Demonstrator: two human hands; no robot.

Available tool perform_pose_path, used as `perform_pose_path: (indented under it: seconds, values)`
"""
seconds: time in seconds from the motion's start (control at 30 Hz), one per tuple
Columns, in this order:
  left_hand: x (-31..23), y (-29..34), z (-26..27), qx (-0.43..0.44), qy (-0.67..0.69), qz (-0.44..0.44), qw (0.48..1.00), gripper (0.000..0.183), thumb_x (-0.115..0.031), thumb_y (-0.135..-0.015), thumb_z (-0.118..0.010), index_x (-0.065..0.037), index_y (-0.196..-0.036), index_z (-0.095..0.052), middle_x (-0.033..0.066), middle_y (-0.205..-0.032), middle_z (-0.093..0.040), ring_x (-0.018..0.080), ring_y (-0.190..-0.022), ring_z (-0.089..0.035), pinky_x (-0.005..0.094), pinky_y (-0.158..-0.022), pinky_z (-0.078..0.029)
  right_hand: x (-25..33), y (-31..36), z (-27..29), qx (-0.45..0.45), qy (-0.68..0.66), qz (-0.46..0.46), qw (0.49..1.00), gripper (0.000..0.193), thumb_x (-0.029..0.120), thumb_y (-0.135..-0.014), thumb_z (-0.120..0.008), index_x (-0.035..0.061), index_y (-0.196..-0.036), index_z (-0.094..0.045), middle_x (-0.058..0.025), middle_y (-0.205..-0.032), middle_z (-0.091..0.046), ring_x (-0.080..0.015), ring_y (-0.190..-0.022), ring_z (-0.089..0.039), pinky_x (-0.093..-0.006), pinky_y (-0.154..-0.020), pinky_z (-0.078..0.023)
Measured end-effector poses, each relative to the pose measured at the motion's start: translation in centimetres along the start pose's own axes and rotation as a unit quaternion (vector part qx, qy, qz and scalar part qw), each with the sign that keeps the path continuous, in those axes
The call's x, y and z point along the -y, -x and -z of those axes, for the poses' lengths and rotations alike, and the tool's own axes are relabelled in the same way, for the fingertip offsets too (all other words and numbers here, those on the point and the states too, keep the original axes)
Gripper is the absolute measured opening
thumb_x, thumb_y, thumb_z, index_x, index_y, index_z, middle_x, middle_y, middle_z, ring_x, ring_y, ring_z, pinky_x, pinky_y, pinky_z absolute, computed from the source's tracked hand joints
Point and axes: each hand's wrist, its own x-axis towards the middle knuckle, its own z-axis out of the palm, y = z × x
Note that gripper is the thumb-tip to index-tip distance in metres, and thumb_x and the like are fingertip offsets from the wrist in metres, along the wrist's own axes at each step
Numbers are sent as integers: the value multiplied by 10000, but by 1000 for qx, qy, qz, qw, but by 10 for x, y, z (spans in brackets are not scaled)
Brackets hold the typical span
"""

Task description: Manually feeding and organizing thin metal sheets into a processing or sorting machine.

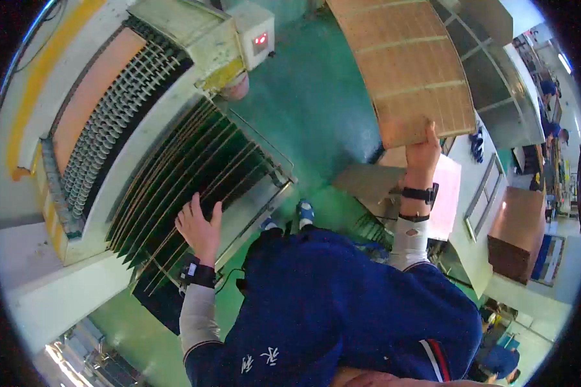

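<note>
My right hand (423, 157) grips the near edge of a large copper-brown panel (413, 64) marked with pale lines in a grid. One finger lies on the panel's top face; the rest of the grip is hidden beneath. My left hand (200, 226) has its fingers spread over a slotted rack (274, 193) at the left. Several thin dark green panels (193, 168) stand on edge there, side by side. Whether the fingertips touch a panel edge, I cannot tell.
At the far left, a machine with rows of rollers (119, 103) carries a pinkish copper sheet (97, 93). Its control box (255, 35) has a red display. To the right stand a pink sheet (447, 193), a metal frame (485, 197) and a copper-coloured stack (516, 232).
</note>
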Motion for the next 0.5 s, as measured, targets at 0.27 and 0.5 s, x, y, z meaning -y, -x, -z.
perform_pose_path:
  seconds: [0.27, 0.5]
  values:
    - [-3, 11, 16, -61, 40, 5, 997, 615, -528, -881, -684, -83, -1300, -622, 143, -1140, -632, 342, -1087, -559, 505, -996, -385, -22, 15, -79, 45, 85, -37, 995, 204, 232, -1034, -585, 67, -1146, -627, -13, -930, -654, -173, -849, -637, -339, -769, -533]
    - [-25, 32, 67, -119, 54, 0, 991, 586, -525, -861, -697, -57, -1211, -658, 126, -1042, -615, 323, -1002, -548, 481, -951, -399, -75, 12, -155, 278, 414, 25, 866, 187, 100, -970, -585, 45, -1145, -621, 13, -712, -532, -140, -647, -539, -290, -568, -435]
